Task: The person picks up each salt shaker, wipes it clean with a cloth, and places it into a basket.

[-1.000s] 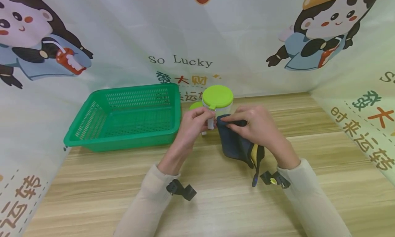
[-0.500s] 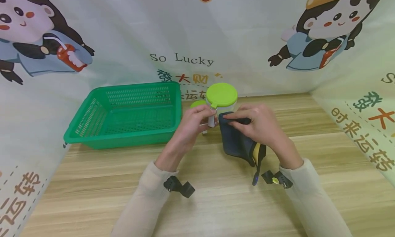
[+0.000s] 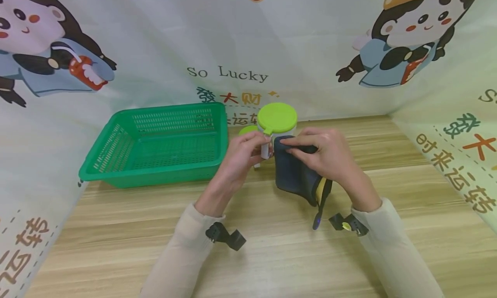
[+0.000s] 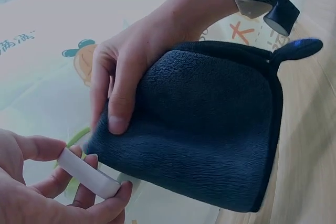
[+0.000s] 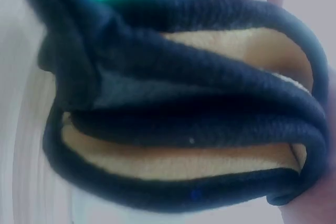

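My left hand pinches the white handle of a clear jar with a lime-green lid. Dark navy cloth, folded over with a plush surface, hangs from my right hand, whose thumb and fingers pinch its top corner. That corner sits right beside the jar's handle and covers part of the jar body in the head view. A small loop sticks out from the cloth's edge. In the right wrist view the folded layers of the cloth show tan inner faces with dark trim.
A green plastic basket stands on the wooden table to the left. Behind my left hand is a second lime-green lid, mostly hidden. A printed white curtain rises behind the table and along its sides.
The jar has risen slightly in the head view and shifted a little right over the second. The cloth's corner has moved up slightly, and its loop swings left. Both grips stay the same.
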{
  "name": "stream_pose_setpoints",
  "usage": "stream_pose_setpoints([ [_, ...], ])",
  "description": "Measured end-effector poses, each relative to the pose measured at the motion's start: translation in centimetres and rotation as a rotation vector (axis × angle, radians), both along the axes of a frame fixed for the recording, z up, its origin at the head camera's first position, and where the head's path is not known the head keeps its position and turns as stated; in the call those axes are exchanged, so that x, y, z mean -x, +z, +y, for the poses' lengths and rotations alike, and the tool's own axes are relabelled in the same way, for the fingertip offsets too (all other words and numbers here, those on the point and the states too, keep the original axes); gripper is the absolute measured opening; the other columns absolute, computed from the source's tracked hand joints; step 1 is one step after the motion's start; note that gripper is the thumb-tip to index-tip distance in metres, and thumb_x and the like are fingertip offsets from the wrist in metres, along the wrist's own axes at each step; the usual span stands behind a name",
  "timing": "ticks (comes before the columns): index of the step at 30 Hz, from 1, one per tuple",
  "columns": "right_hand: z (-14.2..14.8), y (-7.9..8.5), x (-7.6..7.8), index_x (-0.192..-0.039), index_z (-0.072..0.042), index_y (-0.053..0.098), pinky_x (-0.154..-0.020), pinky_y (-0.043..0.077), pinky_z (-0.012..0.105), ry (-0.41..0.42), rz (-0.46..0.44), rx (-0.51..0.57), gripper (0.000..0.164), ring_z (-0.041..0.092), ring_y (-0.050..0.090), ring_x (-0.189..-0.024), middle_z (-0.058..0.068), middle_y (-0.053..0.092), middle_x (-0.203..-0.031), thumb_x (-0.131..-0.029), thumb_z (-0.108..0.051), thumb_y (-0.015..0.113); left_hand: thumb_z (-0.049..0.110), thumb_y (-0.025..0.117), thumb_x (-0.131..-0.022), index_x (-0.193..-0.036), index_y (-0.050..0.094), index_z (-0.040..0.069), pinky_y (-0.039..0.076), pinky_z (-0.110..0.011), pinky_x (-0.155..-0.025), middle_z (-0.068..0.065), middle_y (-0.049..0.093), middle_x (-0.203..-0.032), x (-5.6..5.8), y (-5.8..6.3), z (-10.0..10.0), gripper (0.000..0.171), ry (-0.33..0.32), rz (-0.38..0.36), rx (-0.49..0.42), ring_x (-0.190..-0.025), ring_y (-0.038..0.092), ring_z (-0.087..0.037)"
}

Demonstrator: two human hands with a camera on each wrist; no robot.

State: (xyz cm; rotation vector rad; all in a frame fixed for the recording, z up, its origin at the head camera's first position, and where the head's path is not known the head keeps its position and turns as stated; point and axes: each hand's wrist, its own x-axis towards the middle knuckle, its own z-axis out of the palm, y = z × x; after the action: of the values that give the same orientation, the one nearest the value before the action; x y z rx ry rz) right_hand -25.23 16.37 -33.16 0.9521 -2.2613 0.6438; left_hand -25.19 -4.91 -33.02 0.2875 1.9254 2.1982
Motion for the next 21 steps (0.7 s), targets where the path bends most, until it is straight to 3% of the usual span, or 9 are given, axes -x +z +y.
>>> stream_pose_setpoints([
  [4,0.14,-0.12,0.16,-0.1,-0.027,0.077,-0.051,0.038,0.023,-0.01,-0.068,-0.087,0.021,0.004,0.055,-0.059,-0.005,0.071,-0.08,-0.08,-0.024,0.079,0.02,0.056,-0.096,-0.096,0.062,-0.002,0.05,-0.034,-0.088,-0.003,0.06,-0.087,0.07,-0.1,0.01,0.022,-0.014,-0.038,-0.057,-0.091,0.06,-0.022],
  [9,0.21,-0.32,0.18,-0.101,-0.026,0.077,-0.05,0.037,0.022,-0.031,-0.126,-0.146,0.021,0.004,0.05,-0.057,-0.005,0.071,-0.08,-0.08,-0.023,0.079,0.02,0.057,-0.095,-0.102,0.061,-0.006,0.048,-0.04,-0.098,-0.004,0.061,-0.088,0.22,-0.1,0.05,0.027,-0.026,-0.059,-0.068,-0.093,0.062,-0.021],
  [21,0.31,0.05,-0.01,-0.102,-0.022,0.077,-0.051,0.034,0.017,0.019,0.023,0.08,0.025,0.004,0.055,-0.059,-0.001,0.071,-0.081,-0.078,-0.015,0.08,0.021,0.057,-0.096,-0.09,0.065,0.003,0.053,-0.032,-0.083,-0.004,0.059,-0.091,0.03,-0.01,0.06,0.02,0.015,-0.022,-0.019,-0.089,0.062,-0.022],
])
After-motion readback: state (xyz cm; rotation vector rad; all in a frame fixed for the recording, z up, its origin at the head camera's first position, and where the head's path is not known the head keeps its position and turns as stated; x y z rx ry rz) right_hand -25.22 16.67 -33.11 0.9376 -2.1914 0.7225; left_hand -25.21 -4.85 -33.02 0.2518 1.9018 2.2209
